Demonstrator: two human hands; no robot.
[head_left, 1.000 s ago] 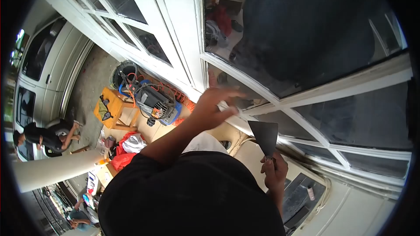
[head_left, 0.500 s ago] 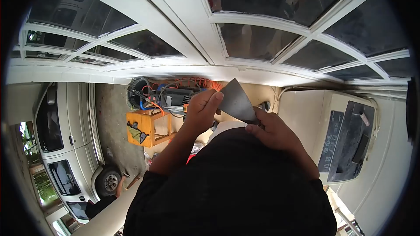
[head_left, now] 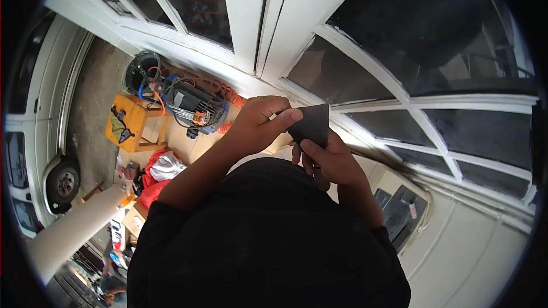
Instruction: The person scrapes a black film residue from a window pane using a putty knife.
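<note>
Left hand [head_left: 258, 125] pinches the scraper [head_left: 313, 123] by its edge; right hand [head_left: 338, 159] grips the lower end, fingers closed! Turning it likely wants steadiness.

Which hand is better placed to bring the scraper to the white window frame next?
Likely the right hand: it grips the scraper at its narrow end, leaving the wide edge toward the white window frame. The left hand is only at a corner of that edge.
</note>
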